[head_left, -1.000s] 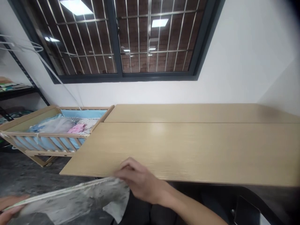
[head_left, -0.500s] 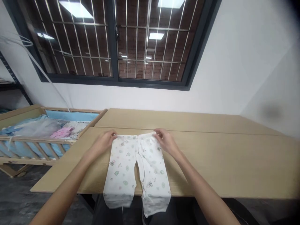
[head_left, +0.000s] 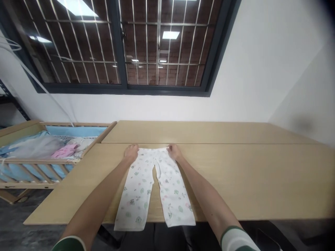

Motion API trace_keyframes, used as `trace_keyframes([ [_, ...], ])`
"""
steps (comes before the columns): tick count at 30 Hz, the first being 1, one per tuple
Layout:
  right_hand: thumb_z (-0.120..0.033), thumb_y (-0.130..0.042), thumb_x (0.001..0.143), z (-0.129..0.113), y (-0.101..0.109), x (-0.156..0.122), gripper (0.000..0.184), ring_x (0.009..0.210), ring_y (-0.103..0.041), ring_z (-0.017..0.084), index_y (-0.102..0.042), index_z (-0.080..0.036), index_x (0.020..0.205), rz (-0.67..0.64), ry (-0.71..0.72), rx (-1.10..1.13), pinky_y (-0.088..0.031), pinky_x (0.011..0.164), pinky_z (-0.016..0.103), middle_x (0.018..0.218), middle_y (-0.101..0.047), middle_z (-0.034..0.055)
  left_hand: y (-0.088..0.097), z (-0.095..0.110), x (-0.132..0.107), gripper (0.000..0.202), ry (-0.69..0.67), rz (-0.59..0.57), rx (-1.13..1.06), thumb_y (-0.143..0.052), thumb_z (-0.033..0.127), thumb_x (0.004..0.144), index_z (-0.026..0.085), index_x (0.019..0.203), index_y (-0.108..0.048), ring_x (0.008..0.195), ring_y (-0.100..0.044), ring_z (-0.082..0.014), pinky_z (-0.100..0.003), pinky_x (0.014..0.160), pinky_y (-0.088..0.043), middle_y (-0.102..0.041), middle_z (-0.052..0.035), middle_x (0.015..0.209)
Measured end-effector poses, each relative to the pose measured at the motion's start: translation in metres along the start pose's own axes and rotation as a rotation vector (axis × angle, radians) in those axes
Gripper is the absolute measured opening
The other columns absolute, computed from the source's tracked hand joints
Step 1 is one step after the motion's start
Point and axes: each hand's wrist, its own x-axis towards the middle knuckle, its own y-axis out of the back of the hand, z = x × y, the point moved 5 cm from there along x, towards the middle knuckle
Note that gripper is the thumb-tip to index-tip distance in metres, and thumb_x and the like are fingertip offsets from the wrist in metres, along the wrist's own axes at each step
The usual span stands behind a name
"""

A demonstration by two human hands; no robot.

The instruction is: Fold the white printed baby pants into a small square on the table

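Observation:
A pair of small white baby pants point(head_left: 141, 177) with green and grey animal and leaf prints lies on the wooden table, waistband toward the wall. My left hand point(head_left: 131, 152) is closed on the left end of the waistband. At its right end, my right hand point(head_left: 174, 152) pinches the other corner. The waistband is drawn straight between both hands. Both legs are spread slightly apart, and their cuffs hang just over the table's front edge.
The wooden table point(head_left: 248, 174) runs far to the right along the white wall. On the left stands a wooden crib point(head_left: 34, 161) with blue lining, holding a pink cloth point(head_left: 64, 150) and pale netting point(head_left: 39, 146). A barred window point(head_left: 125, 87) is above.
Both hands have moved farther over the table and slightly closer together, drawing the pants away from me. The legs now lie flatter and straighter, with less hanging over the edge.

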Motion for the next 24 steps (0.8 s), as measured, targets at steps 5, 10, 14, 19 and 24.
trace_keyframes([
  [5,-0.017,-0.058,0.093,0.010,-0.003,0.013,0.008,0.064,-0.056,0.010,-0.064,-0.013,0.095,-0.036,-0.070,0.053,-0.042,0.067,0.022,0.078,-0.066,0.0006,0.017,0.017,0.000,0.037,-0.023,0.030,-0.020,-0.062,0.040,0.097,0.018,0.126,-0.060,0.116,-0.060,-0.0259,-0.050,0.100,-0.051,-0.060,-0.0104,0.130],
  [10,-0.016,-0.064,0.088,0.017,0.000,0.020,0.007,0.074,-0.059,0.012,-0.064,-0.012,0.094,-0.052,-0.104,0.115,-0.043,0.068,0.022,0.084,-0.069,0.0047,0.032,0.070,-0.052,0.033,-0.169,-0.001,-0.097,-0.040,0.031,0.104,0.014,0.127,-0.057,0.123,-0.055,-0.0290,-0.041,0.102,-0.042,-0.059,-0.0187,0.132],
  [14,-0.024,-0.069,0.084,0.022,0.004,0.023,0.012,0.077,-0.062,0.014,-0.065,-0.014,0.090,-0.092,-0.114,0.181,-0.046,0.070,0.022,0.083,-0.070,0.0044,0.027,0.133,-0.145,0.034,-0.429,-0.170,-0.195,-0.044,0.049,0.100,0.022,0.098,-0.065,0.088,-0.067,-0.0220,-0.032,0.075,-0.049,-0.072,-0.0060,0.097],
  [19,-0.027,-0.068,0.081,0.020,0.012,0.018,0.011,0.073,-0.064,0.015,-0.064,-0.017,0.079,-0.170,-0.072,0.285,-0.048,0.068,0.022,0.077,-0.070,0.0029,-0.001,0.190,-0.231,0.053,-0.673,-0.298,-0.196,-0.058,0.067,0.085,0.017,0.098,-0.068,0.086,-0.069,-0.0319,-0.043,0.080,-0.053,-0.072,-0.0112,0.089],
  [24,-0.030,-0.070,0.079,0.018,0.017,0.012,0.014,0.068,-0.062,0.015,-0.063,-0.018,0.078,-0.180,-0.039,0.349,-0.047,0.065,0.023,0.069,-0.067,-0.0005,-0.013,0.204,-0.229,0.046,-0.694,-0.310,-0.154,-0.053,0.054,0.091,0.013,0.102,-0.070,0.091,-0.071,-0.0353,-0.047,0.084,-0.054,-0.074,-0.0154,0.095],
])
